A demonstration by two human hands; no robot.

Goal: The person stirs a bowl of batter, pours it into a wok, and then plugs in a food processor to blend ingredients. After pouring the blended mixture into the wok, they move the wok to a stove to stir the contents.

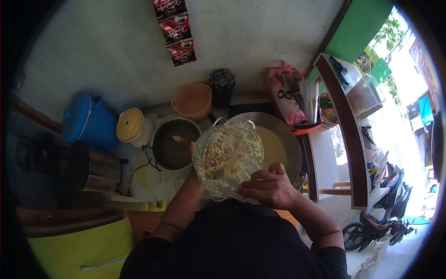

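Note:
A round mesh strainer (248, 144), coated with pale yellow crumbs and pulp, is held up in front of me, tilted so its face shows. My left hand (193, 149) supports it from the left and underneath; most of that hand is hidden behind the mesh. With curled fingers, my right hand (272, 188) grips the strainer's lower right rim. Behind and below the strainer sits a wide metal wok (291, 139) holding yellowish liquid (273, 145). Left of it stands a metal pot (160, 160) of dark liquid with a small pale lump floating in it.
On the counter's left are a blue lidded bucket (90, 121), a cream lidded container (130, 125) and a steel appliance (102, 167). An orange basin (192, 100) stands behind the pot. A red crate (283, 109) holds plastic cups (309, 95). A shelf (346, 125) borders the right.

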